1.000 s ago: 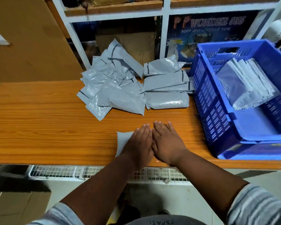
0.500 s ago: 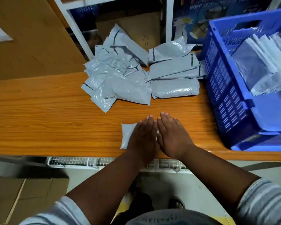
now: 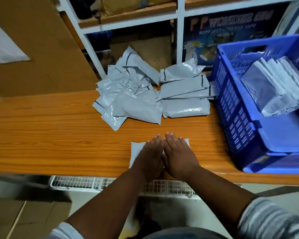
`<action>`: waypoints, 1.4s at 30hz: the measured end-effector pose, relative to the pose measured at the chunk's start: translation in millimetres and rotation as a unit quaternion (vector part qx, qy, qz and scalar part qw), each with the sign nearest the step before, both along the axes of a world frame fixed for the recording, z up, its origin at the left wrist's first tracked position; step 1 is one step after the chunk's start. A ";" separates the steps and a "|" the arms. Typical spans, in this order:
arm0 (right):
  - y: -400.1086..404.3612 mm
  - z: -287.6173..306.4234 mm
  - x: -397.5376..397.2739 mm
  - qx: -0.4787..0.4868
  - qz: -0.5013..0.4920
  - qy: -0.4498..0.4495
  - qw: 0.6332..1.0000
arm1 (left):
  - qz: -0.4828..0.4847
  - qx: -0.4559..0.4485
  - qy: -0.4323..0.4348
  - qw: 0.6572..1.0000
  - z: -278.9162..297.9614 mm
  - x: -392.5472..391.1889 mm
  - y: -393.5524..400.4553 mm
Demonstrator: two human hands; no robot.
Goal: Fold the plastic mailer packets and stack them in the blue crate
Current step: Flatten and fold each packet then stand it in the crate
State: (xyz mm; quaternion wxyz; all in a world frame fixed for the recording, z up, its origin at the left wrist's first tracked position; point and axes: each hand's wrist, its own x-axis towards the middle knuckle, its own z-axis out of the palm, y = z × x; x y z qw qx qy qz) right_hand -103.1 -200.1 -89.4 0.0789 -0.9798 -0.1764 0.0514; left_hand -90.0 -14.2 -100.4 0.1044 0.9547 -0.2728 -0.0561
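Note:
A folded grey mailer packet (image 3: 135,152) lies flat near the front edge of the wooden table (image 3: 59,144). My left hand (image 3: 151,156) and my right hand (image 3: 179,156) press on it side by side with straight fingers, covering most of it. Behind them sits a loose heap of grey mailers (image 3: 133,99), with a few rolled ones (image 3: 186,107) to its right. The blue crate (image 3: 235,118) stands on the right end of the table and holds a leaning stack of folded mailers (image 3: 274,87).
A white shelf frame (image 3: 179,40) rises behind the table with cardboard and a tape carton (image 3: 231,25) in it. A brown board (image 3: 33,57) stands at the left. A white wire rack (image 3: 93,183) runs below the table's front edge.
Both hands stayed flat on the packet; the right hand slid slightly, so the packet's right corner now shows. The camera view shifted.

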 end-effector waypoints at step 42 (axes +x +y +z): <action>6.9 1.6 33.9 -0.052 0.040 0.021 0.998 | 0.101 0.019 -0.068 0.992 -8.1 -7.7 44.5</action>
